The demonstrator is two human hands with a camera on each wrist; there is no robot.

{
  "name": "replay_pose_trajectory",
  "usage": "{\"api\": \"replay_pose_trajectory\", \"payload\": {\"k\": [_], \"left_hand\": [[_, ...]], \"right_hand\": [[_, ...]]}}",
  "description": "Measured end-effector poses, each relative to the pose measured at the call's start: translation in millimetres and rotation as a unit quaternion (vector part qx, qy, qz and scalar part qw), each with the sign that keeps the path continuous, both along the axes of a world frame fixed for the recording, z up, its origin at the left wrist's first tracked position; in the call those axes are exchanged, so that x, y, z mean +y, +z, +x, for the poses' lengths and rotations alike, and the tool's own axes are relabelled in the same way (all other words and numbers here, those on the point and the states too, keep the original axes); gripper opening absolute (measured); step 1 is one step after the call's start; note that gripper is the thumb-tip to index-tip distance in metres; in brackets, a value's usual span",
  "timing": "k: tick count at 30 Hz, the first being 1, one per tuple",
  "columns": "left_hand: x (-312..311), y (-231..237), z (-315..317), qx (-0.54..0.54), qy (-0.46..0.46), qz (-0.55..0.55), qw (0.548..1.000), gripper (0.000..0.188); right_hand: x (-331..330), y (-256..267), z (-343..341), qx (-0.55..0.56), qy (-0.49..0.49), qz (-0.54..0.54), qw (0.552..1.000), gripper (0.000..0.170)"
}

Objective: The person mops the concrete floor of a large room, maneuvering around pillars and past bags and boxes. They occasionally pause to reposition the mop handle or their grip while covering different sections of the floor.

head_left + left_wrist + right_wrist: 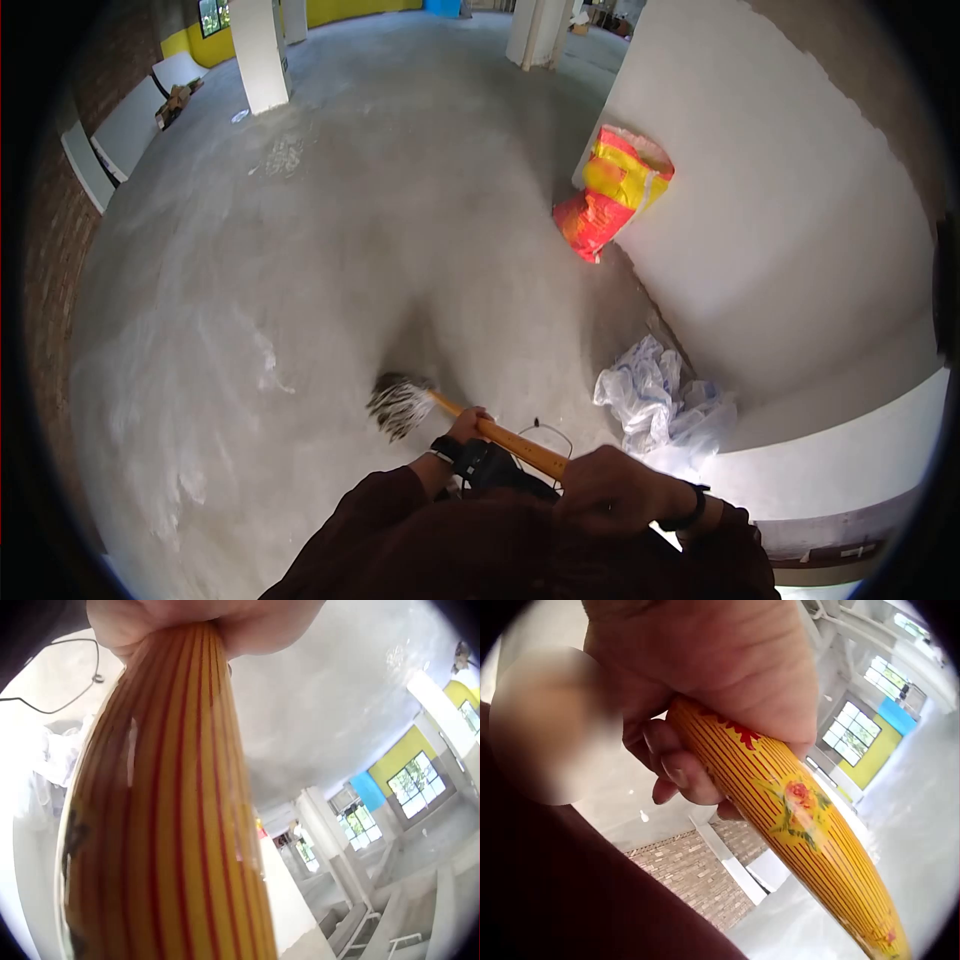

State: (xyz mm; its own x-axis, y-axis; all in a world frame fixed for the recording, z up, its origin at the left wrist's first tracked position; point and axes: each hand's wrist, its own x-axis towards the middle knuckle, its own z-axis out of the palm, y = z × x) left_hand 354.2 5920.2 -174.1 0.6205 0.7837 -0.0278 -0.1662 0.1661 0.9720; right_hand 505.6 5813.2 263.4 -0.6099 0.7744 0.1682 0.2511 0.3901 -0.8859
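Note:
A mop with a grey string head (400, 402) rests on the concrete floor, its yellow handle (525, 449) slanting back toward the person. My left hand (467, 425) grips the handle lower down, nearer the mop head. Around the handle's upper end, my right hand (615, 490) is closed. In the left wrist view the red-striped handle (172, 802) runs out from under the left hand (202, 622). Curled fingers (686, 776) of the right hand (712, 675) wrap the handle (802, 810), which shows a printed rose, in the right wrist view.
Crumpled clear plastic (650, 395) lies right of the mop by a low pale wall (780, 250). A red and yellow sack (610, 190) leans on that wall farther off. Pillars (260, 55) stand at the back; white panels (130, 125) lean against the left brick wall.

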Motion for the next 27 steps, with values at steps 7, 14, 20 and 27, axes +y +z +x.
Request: {"api": "replay_pose_trajectory", "payload": {"k": [7,14,20,27], "left_hand": [[166.5,12.9,95.1,-0.090,-0.121,-0.431,0.890,0.032],[295.3,39.7,129.8,-0.158,0.030,-0.476,0.864,0.022],[381.5,-51.7,71.0,-0.105,0.001,-0.203,0.974,0.024],[457.5,-9.0,-68.7,0.014,0.081,-0.178,0.981,0.050]], "right_hand": [[110.4,-1.9,1.5,-0.014,0.150,0.056,0.987,0.013],[257.4,8.8,36.0,-0.061,0.150,0.081,0.984,0.009],[364.5,-18.4,60.2,-0.012,0.168,0.026,0.985,0.008],[511.4,-75.5,59.2,0.063,0.025,-0.148,0.987,0.009]]}}
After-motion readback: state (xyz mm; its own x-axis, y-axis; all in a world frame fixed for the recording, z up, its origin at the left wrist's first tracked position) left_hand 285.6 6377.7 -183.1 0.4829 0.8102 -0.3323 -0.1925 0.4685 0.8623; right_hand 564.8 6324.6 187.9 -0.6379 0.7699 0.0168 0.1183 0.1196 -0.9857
